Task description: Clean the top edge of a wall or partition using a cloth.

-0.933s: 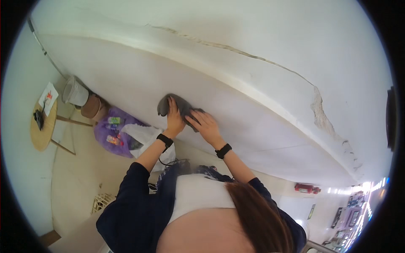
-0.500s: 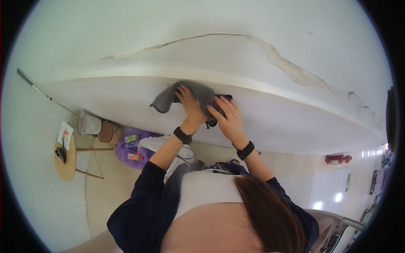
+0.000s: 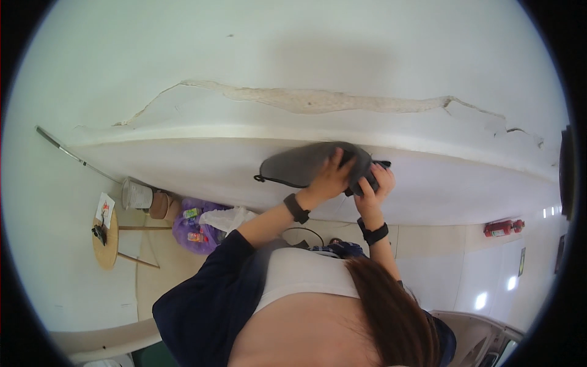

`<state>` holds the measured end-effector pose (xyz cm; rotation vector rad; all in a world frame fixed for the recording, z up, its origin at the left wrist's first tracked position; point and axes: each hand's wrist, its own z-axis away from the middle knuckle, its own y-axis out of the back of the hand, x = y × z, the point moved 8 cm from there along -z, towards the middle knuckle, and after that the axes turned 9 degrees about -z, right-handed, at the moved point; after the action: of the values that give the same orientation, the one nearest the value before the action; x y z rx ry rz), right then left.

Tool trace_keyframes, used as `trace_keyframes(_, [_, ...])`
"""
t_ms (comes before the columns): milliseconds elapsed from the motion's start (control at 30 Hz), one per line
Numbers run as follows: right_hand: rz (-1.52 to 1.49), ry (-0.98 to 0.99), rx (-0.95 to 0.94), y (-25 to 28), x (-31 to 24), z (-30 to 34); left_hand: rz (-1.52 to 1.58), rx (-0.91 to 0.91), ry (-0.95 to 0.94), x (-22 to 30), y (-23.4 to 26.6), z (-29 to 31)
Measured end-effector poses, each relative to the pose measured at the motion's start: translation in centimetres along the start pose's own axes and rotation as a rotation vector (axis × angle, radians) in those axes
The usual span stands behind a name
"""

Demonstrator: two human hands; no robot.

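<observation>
In front of my chest, close to the white wall, hangs a soft grey cloth (image 3: 293,165) with black edging and a small black loop at its left end. It bulges on the left side and is bunched on the right. My left hand (image 3: 330,180) grips it near the middle, fingers pointing up over a dark patch. At the right end my right hand (image 3: 380,183) is closed on a black item (image 3: 380,165), partly hidden by fingers and cloth, whose kind I cannot make out. Both hands are close together, each below a black wristband.
A ledge (image 3: 232,132) runs along the wall, with peeling paint above. On the left are a small round wooden table (image 3: 108,244), a white bucket (image 3: 137,194), a brown bin (image 3: 162,205) and a purple bag (image 3: 189,238). A red fire extinguisher (image 3: 500,228) lies right.
Both hands and the grey cloth have shifted right and slightly down in the picture. The cloth now stretches out longer to the left, showing its loop. The view has shifted too.
</observation>
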<state>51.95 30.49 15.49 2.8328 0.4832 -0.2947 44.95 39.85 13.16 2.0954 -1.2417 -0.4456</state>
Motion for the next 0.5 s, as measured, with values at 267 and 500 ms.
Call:
trace_keyframes(267, [0.044,-0.076,-0.213,1.7,4.6,8.5,-0.353,0.043,-0.529,6.3,-6.6,4.8])
trace_keyframes(500, [-0.017,-0.192,-0.413,1.6,3.4,5.4,-0.165,-0.146,-0.493,4.3,-5.5,5.5])
